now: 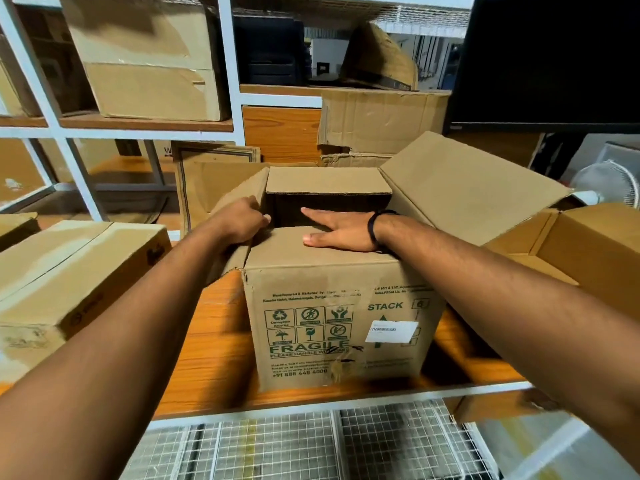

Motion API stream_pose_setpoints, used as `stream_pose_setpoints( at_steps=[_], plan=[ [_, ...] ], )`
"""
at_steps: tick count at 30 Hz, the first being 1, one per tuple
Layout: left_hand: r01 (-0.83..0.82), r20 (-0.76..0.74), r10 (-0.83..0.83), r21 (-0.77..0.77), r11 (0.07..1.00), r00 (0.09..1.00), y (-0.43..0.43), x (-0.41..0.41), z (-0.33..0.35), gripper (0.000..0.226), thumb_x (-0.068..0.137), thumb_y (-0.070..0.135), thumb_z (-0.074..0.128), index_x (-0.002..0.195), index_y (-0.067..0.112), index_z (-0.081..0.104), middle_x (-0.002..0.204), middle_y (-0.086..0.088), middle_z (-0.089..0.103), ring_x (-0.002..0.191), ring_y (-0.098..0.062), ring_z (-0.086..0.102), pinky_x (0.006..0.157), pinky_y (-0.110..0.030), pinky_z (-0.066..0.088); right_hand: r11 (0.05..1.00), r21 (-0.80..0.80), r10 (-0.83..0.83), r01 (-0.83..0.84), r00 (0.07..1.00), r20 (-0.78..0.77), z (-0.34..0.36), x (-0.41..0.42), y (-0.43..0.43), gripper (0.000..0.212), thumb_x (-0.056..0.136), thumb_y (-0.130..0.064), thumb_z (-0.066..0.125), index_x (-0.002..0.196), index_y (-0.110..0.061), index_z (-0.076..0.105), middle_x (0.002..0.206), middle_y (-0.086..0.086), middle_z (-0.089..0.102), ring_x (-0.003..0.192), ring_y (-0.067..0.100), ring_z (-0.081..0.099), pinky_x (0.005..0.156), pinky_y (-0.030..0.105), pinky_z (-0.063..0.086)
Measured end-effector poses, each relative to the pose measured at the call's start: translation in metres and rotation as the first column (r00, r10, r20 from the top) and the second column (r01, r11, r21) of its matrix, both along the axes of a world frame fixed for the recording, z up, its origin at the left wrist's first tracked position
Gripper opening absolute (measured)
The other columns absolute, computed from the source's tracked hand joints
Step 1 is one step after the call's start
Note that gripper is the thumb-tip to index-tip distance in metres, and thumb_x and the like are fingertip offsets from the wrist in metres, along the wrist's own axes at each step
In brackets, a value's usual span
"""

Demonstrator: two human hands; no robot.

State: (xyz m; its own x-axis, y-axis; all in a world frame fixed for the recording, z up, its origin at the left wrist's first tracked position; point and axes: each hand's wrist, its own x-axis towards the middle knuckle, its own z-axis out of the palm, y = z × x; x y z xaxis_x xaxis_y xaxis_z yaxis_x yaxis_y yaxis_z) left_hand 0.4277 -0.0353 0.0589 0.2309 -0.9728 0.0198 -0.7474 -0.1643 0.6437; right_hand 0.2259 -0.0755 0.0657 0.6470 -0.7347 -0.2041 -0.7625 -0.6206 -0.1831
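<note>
Box [332, 327] stands upright on the orange shelf [207, 341], near its front edge. The printed side ("FRAGILE", "STACK" with an up arrow) faces the person. Top partly open, inside dark; contents not visible.

Right hand [341, 232]: fingers straight and spread, palm flat on the near flap [287, 247], which lies folded over the opening. Likely reason: pinning it down so it cannot spring up while the next flap comes over.

Left hand [242, 221]: fingers curled over the edge of the left flap [242, 188], gripping it by the box's near left corner. This flap stands partly raised and looks meant to fold in next.

Far flap [327, 180] is tipped in over the opening. Right flap [460, 181] splays outward, untouched. The work reads as closing the box, about half done.

Dark band [372, 225] on the right wrist. Closed carton [69, 265] near on the left; open carton [588, 244] on the right, beyond the right forearm. White fan [609, 181] at far right.

Risk: the near left corner of the box looks torn, so the flap may seat crooked.
</note>
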Motion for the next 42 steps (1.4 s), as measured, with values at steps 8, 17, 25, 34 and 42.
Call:
stream_pose_setpoints(
  at_steps=[8, 17, 25, 34, 42],
  plan=[
    [0.24, 0.55, -0.31, 0.197, 0.951, 0.775, -0.011, 0.006, 0.002, 0.056, 0.1, 0.041, 0.032, 0.151, 0.022, 0.02, 0.161, -0.006, -0.001, 0.147, -0.028, -0.005, 0.118, -0.045, 0.006, 0.995, -0.097, 0.009, -0.014, 0.999, -0.045, 0.005, 0.014, 0.005, 0.066, 0.091, -0.065, 0.035, 0.149, -0.045, 0.01, 0.161, -0.003, 0.004, 0.148, 0.022, 0.004, 0.118, 0.053, 0.008],
    [0.285, 0.292, -0.304, 0.107, 0.952, 0.907, -0.002, 0.007, -0.004, 0.05, 0.103, 0.029, 0.031, 0.148, 0.007, 0.026, 0.16, -0.009, 0.004, 0.147, -0.023, 0.003, 0.116, -0.032, 0.003, 0.999, -0.024, -0.032, 0.032, 0.999, 0.002, 0.0, 0.011, 0.004, 0.059, 0.091, -0.065, 0.036, 0.146, -0.044, 0.029, 0.153, 0.002, 0.034, 0.141, 0.024, 0.029, 0.111, 0.039, 0.023],
    [0.198, -0.458, -0.184, -0.018, 0.98, 0.87, 0.002, 0.025, -0.015, 0.072, 0.091, 0.068, 0.006, 0.145, 0.03, 0.034, 0.151, -0.001, 0.034, 0.142, -0.025, 0.026, 0.115, -0.041, 0.014, 0.922, -0.385, 0.025, 0.026, 0.992, 0.126, 0.013, 0.005, 0.003, 0.069, 0.079, -0.076, 0.044, 0.141, -0.047, 0.035, 0.129, 0.005, 0.05, 0.123, 0.025, 0.042, 0.097, 0.041, 0.033],
    [0.19, -0.124, -0.199, -0.077, 0.979, 0.972, 0.012, 0.013, -0.014, 0.028, 0.101, 0.02, 0.037, 0.112, 0.006, 0.059, 0.112, -0.009, 0.06, 0.091, -0.018, 0.053, 0.078, -0.021, 0.042, 0.876, -0.22, -0.28, 0.428, 0.826, 0.489, 0.08, 0.032, 0.007, 0.038, 0.1, -0.043, 0.039, 0.112, -0.017, 0.064, 0.106, 0.005, 0.065, 0.095, 0.022, 0.059, 0.074, 0.032, 0.043],
    [0.413, 0.062, -0.409, -0.104, 0.905, 0.911, 0.01, 0.025, -0.01, 0.037, 0.098, 0.029, 0.045, 0.129, 0.012, 0.053, 0.131, -0.006, 0.052, 0.119, -0.024, 0.049, 0.101, -0.032, 0.038, 0.909, -0.256, -0.315, 0.329, 0.944, 0.096, 0.142, 0.031, 0.054, 0.046, 0.095, -0.049, 0.048, 0.138, -0.032, 0.049, 0.134, -0.007, 0.048, 0.127, 0.021, 0.043, 0.108, 0.039, 0.033]
  ],
)
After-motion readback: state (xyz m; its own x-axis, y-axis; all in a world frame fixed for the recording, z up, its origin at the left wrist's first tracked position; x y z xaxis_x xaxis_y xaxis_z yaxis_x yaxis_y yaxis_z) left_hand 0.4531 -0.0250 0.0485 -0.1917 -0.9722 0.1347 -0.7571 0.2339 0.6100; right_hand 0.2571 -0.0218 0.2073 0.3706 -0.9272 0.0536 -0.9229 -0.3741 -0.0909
